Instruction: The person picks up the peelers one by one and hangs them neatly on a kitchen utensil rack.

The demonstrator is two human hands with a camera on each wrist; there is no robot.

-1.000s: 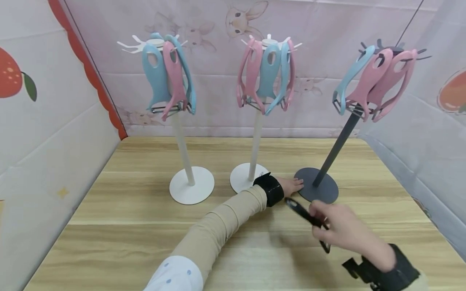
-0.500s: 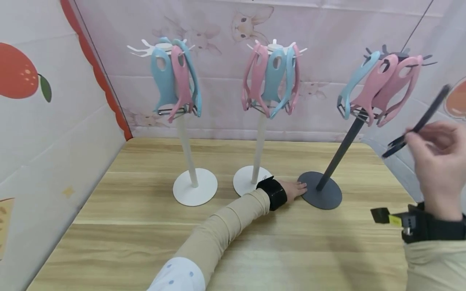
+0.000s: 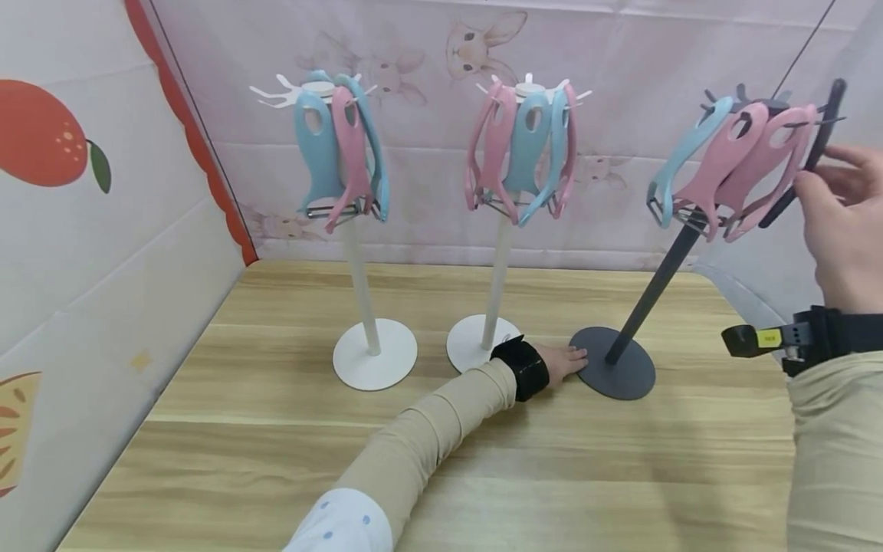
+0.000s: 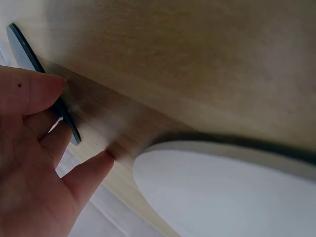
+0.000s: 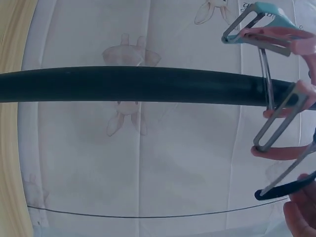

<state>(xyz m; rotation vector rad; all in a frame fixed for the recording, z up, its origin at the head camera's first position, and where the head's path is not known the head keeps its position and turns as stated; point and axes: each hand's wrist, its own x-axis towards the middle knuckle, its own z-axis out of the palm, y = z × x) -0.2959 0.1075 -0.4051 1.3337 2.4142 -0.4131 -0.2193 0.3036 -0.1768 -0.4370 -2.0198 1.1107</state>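
Observation:
My right hand [image 3: 847, 230] pinches a black peeler [image 3: 823, 142] at the right side of the dark grey stand's top. The peeler is upright, slightly tilted, with its hole end at the hooks; whether it hangs on one is unclear. In the right wrist view the black peeler's [image 5: 281, 190] blade end points down the pole [image 5: 148, 85]. Beside it hang a blue peeler [image 3: 683, 157] and pink peelers [image 3: 717, 161]. My left hand [image 3: 557, 363] lies low on the table, straight fingers touching the edge of the dark grey base [image 3: 624, 377]; the whole stand leans right.
Two white stands carry blue and pink peelers on their hooks: one at left with a round base [image 3: 375, 368], one in the middle with its base [image 3: 465, 337] just beside my left wrist. Fabric walls [image 3: 428, 230] enclose the wooden table [image 3: 276, 429] at back and sides.
My right hand has raised the black peeler from low over the table, out to the right, then in against the dark stand's hooks. My left hand stays at the base.

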